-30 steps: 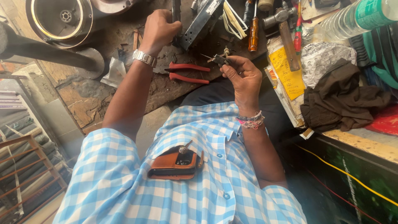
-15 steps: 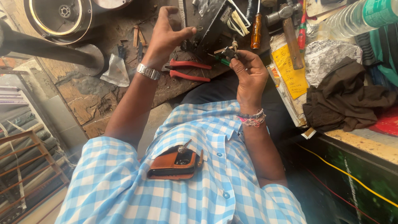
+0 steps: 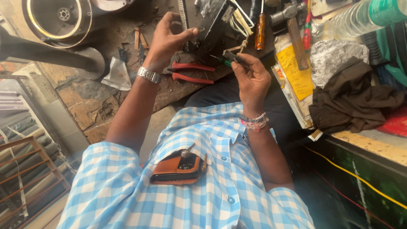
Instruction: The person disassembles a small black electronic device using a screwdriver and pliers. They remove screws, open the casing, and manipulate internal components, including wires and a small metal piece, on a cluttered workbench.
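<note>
My left hand (image 3: 167,40), with a metal watch at the wrist, pinches the edge of a black box-shaped electrical part (image 3: 216,27) that has pale wires looped on top. My right hand (image 3: 250,78), with beaded bracelets at the wrist, holds a small green-handled tool (image 3: 229,57) with its tip toward that part. Red-handled pliers (image 3: 190,73) lie on the worn bench just below my left hand.
An orange-handled screwdriver (image 3: 260,25) and a hammer (image 3: 292,29) lie at the top right, beside a yellow paper (image 3: 296,74), a crumpled dark cloth (image 3: 352,99) and a plastic bottle (image 3: 364,15). A round metal housing (image 3: 59,19) sits top left. A brown phone case (image 3: 178,169) fills my shirt pocket.
My left hand has opened from a fist and moved right onto the black part. My right hand has shifted slightly up toward it with the small tool.
</note>
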